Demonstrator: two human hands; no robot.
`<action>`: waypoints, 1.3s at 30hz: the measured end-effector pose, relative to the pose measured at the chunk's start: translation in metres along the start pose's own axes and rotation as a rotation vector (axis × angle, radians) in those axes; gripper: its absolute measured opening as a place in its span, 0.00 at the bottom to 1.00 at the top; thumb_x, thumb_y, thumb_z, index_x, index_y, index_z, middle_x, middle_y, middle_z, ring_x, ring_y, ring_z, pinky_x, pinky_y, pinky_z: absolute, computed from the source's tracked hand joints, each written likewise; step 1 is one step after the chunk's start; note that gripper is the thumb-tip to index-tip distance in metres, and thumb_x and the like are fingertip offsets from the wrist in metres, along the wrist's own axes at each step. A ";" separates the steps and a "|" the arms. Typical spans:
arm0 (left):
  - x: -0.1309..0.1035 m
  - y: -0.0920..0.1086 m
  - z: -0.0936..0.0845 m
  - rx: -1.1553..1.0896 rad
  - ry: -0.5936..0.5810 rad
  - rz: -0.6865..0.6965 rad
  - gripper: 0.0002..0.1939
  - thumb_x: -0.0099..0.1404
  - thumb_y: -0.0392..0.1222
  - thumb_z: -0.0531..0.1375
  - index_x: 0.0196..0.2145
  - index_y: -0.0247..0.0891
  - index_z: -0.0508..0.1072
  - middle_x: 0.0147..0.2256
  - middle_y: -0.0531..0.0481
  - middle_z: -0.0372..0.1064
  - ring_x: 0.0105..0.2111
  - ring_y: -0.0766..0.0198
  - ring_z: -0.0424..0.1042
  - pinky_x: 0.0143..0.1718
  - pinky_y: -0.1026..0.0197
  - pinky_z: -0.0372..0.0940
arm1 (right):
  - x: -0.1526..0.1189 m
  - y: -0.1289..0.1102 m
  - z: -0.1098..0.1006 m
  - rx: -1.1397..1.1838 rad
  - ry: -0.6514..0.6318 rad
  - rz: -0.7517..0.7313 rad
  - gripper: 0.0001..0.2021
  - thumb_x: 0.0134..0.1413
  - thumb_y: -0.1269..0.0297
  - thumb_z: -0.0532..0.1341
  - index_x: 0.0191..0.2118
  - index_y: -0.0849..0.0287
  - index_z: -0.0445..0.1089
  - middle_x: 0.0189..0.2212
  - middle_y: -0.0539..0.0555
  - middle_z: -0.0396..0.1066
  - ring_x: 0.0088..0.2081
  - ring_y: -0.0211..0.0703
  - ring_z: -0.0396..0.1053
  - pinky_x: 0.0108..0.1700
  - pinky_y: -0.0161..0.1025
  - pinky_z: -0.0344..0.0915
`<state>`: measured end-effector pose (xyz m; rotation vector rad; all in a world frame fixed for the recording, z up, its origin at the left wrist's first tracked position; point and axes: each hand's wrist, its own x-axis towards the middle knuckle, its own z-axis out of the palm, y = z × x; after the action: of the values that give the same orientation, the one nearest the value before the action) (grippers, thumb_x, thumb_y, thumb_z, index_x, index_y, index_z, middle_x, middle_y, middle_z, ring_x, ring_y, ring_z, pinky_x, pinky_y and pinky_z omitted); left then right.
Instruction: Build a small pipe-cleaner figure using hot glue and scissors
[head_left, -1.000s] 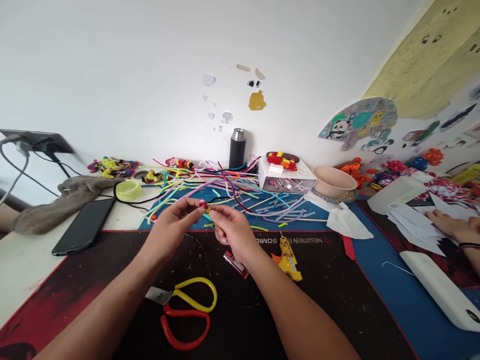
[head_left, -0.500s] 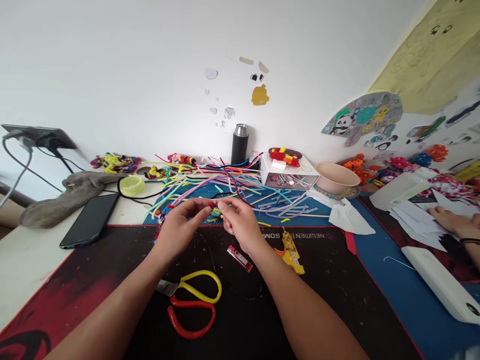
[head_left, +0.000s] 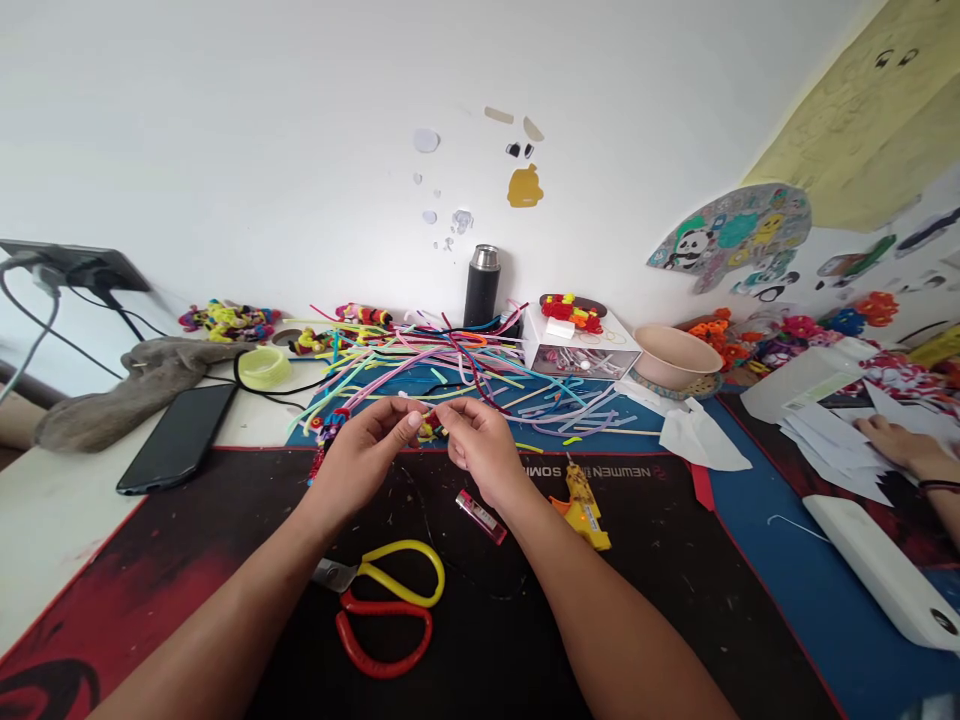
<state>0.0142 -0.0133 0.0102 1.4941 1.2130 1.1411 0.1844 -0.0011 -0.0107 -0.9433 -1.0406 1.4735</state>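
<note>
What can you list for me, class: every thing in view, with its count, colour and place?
pipe cleaners: many, mixed colours, heaped behind the hands
small twisted piece: one, red and yellow, pinched between both hands
scissors: one, yellow and red handles, on the black mat
lighter: one, red, beside the right wrist
glue gun: one, yellow, right of the lighter
flask: one, black, by the wall
bowl: one, pink, far right
phone: one, black, left
co-worker's hand: one, on papers, right edge
left hand: one
right hand: one

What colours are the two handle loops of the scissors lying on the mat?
On the scissors, one loop is yellow and the other red, clearest in the head view.
</note>
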 end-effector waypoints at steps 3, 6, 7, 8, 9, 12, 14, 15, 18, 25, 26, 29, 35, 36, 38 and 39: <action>0.001 -0.003 0.000 -0.073 -0.032 -0.036 0.24 0.62 0.63 0.73 0.45 0.42 0.79 0.39 0.47 0.82 0.42 0.51 0.81 0.46 0.51 0.74 | 0.001 0.000 0.000 0.014 0.050 -0.024 0.19 0.52 0.46 0.75 0.33 0.56 0.74 0.16 0.40 0.57 0.16 0.31 0.50 0.19 0.34 0.44; 0.001 -0.008 0.000 -0.112 -0.054 -0.035 0.23 0.61 0.58 0.75 0.47 0.42 0.78 0.39 0.48 0.82 0.43 0.52 0.81 0.48 0.51 0.74 | 0.002 0.002 -0.001 0.028 0.075 -0.051 0.18 0.53 0.47 0.75 0.34 0.57 0.75 0.18 0.41 0.61 0.17 0.31 0.51 0.19 0.34 0.44; 0.001 -0.009 0.001 -0.119 -0.063 -0.032 0.22 0.62 0.57 0.75 0.47 0.42 0.78 0.40 0.48 0.82 0.43 0.53 0.81 0.48 0.52 0.74 | 0.002 0.002 -0.001 0.028 0.078 -0.059 0.18 0.53 0.47 0.75 0.34 0.57 0.75 0.18 0.42 0.61 0.17 0.31 0.51 0.19 0.34 0.44; 0.001 -0.010 0.001 -0.123 -0.074 -0.030 0.22 0.62 0.56 0.74 0.47 0.42 0.78 0.40 0.48 0.82 0.43 0.53 0.81 0.48 0.52 0.74 | 0.002 0.003 -0.002 0.027 0.078 -0.065 0.18 0.53 0.47 0.75 0.34 0.57 0.76 0.18 0.42 0.62 0.17 0.31 0.52 0.19 0.34 0.44; 0.001 -0.011 0.001 -0.126 -0.085 -0.029 0.21 0.63 0.55 0.74 0.47 0.42 0.78 0.41 0.48 0.82 0.43 0.53 0.82 0.48 0.52 0.74 | 0.002 0.004 -0.001 0.025 0.077 -0.068 0.18 0.53 0.48 0.75 0.34 0.57 0.76 0.18 0.42 0.62 0.17 0.31 0.52 0.19 0.34 0.44; 0.000 -0.010 0.002 -0.132 -0.107 -0.029 0.21 0.64 0.55 0.74 0.47 0.41 0.78 0.41 0.47 0.82 0.43 0.53 0.82 0.48 0.52 0.74 | 0.002 0.006 -0.001 0.027 0.069 -0.071 0.18 0.54 0.47 0.75 0.35 0.58 0.75 0.18 0.41 0.61 0.17 0.30 0.51 0.19 0.34 0.45; 0.000 -0.010 0.003 -0.130 -0.101 -0.025 0.21 0.63 0.55 0.74 0.46 0.41 0.78 0.41 0.47 0.82 0.42 0.53 0.82 0.48 0.53 0.73 | 0.002 0.008 0.000 0.028 0.059 -0.068 0.19 0.54 0.47 0.75 0.35 0.57 0.75 0.18 0.41 0.61 0.17 0.30 0.51 0.19 0.34 0.45; 0.000 -0.010 0.003 -0.126 -0.091 -0.026 0.21 0.63 0.56 0.74 0.46 0.41 0.78 0.41 0.47 0.82 0.42 0.53 0.81 0.47 0.53 0.73 | 0.002 0.009 0.000 0.028 0.054 -0.066 0.19 0.54 0.46 0.75 0.35 0.57 0.75 0.18 0.41 0.62 0.17 0.30 0.51 0.19 0.34 0.45; 0.000 -0.014 0.003 -0.105 -0.059 -0.041 0.22 0.63 0.59 0.73 0.45 0.41 0.78 0.39 0.47 0.81 0.41 0.53 0.80 0.45 0.53 0.73 | 0.002 0.013 -0.001 0.025 0.043 -0.064 0.20 0.55 0.45 0.75 0.37 0.57 0.76 0.19 0.42 0.63 0.17 0.31 0.52 0.19 0.34 0.46; 0.002 -0.025 0.000 -0.079 0.004 -0.056 0.24 0.64 0.60 0.74 0.47 0.41 0.79 0.42 0.47 0.82 0.42 0.53 0.80 0.46 0.55 0.73 | 0.002 0.016 -0.003 0.079 0.043 -0.045 0.21 0.57 0.43 0.74 0.43 0.56 0.77 0.18 0.40 0.59 0.19 0.32 0.51 0.21 0.35 0.47; 0.002 -0.025 -0.001 -0.071 0.013 -0.062 0.24 0.64 0.60 0.74 0.47 0.41 0.79 0.42 0.47 0.82 0.42 0.53 0.80 0.47 0.55 0.72 | 0.000 0.015 -0.003 0.093 0.050 -0.036 0.21 0.56 0.43 0.74 0.42 0.56 0.77 0.18 0.40 0.59 0.19 0.32 0.51 0.22 0.35 0.46; 0.002 -0.020 -0.004 -0.044 0.023 -0.088 0.23 0.64 0.62 0.74 0.47 0.43 0.79 0.43 0.47 0.83 0.46 0.50 0.80 0.49 0.53 0.72 | -0.011 0.007 0.001 0.112 0.053 -0.020 0.19 0.58 0.43 0.73 0.40 0.55 0.77 0.19 0.40 0.58 0.20 0.34 0.50 0.23 0.37 0.45; -0.001 -0.008 -0.003 -0.014 0.057 -0.115 0.29 0.59 0.66 0.75 0.46 0.42 0.79 0.48 0.43 0.84 0.50 0.45 0.80 0.54 0.49 0.71 | -0.069 -0.015 0.003 0.124 -0.071 0.100 0.19 0.60 0.42 0.72 0.34 0.54 0.76 0.15 0.40 0.52 0.19 0.34 0.46 0.23 0.36 0.43; -0.002 -0.006 -0.002 -0.014 0.060 -0.117 0.29 0.59 0.66 0.75 0.45 0.42 0.79 0.47 0.43 0.84 0.49 0.45 0.80 0.53 0.50 0.71 | -0.082 -0.019 0.002 0.133 -0.092 0.138 0.20 0.60 0.41 0.72 0.33 0.54 0.76 0.15 0.40 0.52 0.18 0.33 0.46 0.23 0.36 0.42; -0.003 -0.002 0.002 -0.010 0.068 -0.116 0.29 0.57 0.67 0.75 0.43 0.43 0.79 0.44 0.45 0.84 0.47 0.47 0.80 0.50 0.51 0.72 | -0.106 -0.027 -0.005 0.133 -0.141 0.237 0.22 0.57 0.40 0.74 0.32 0.55 0.75 0.15 0.40 0.53 0.18 0.32 0.46 0.23 0.35 0.42; -0.004 0.001 0.004 -0.009 0.067 -0.113 0.29 0.56 0.68 0.75 0.42 0.43 0.79 0.42 0.46 0.84 0.45 0.48 0.79 0.49 0.51 0.72 | -0.117 -0.030 -0.009 0.132 -0.147 0.276 0.24 0.55 0.39 0.75 0.31 0.56 0.75 0.15 0.40 0.53 0.17 0.32 0.47 0.23 0.35 0.42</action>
<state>0.0179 -0.0178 0.0097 1.3725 1.3195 1.1273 0.2182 -0.1140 0.0188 -0.9217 -0.9313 1.8408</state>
